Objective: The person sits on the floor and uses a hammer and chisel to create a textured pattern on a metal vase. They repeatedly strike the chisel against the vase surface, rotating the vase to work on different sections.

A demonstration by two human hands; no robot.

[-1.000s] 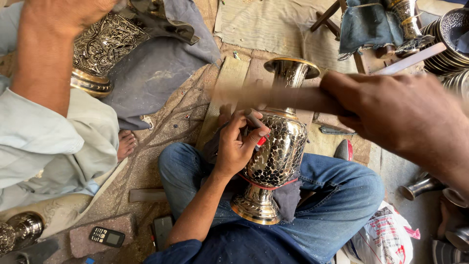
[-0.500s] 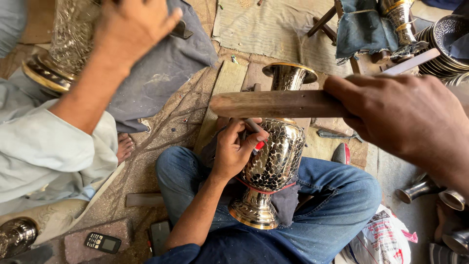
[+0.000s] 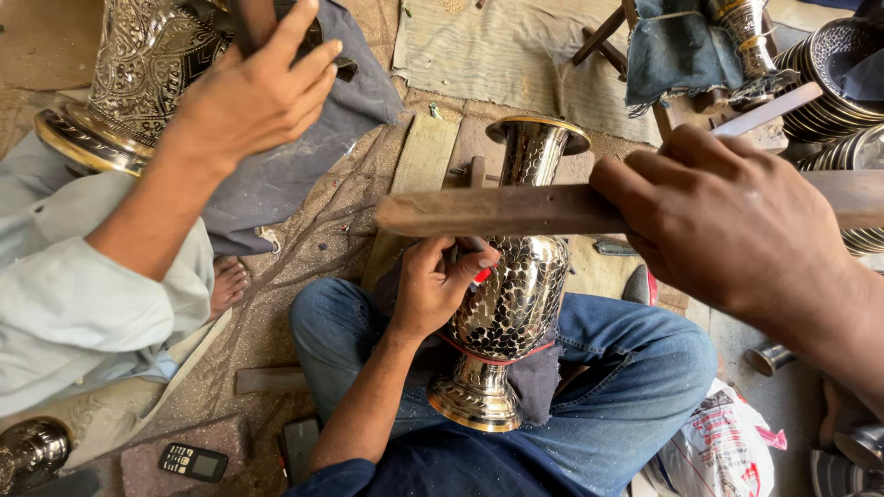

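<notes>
Clamped fully round a wooden stick [image 3: 516,210] at three o'clock, the right hand [image 3: 727,230]. Left hand [image 3: 253,92] touches the engraved vessel [image 3: 138,64] at eleven o'clock; whether its grip is closed, I cannot tell.

The engraved vase [image 3: 152,78] at upper left is cut off by the top edge, and the left hand [image 3: 253,92] hides part of its body. The wooden stick [image 3: 497,210] disappears under the right hand [image 3: 727,221], whose fingers hide the grip. The seated person's small tool [image 3: 479,267] is mostly covered by their hand [image 3: 433,285].
</notes>
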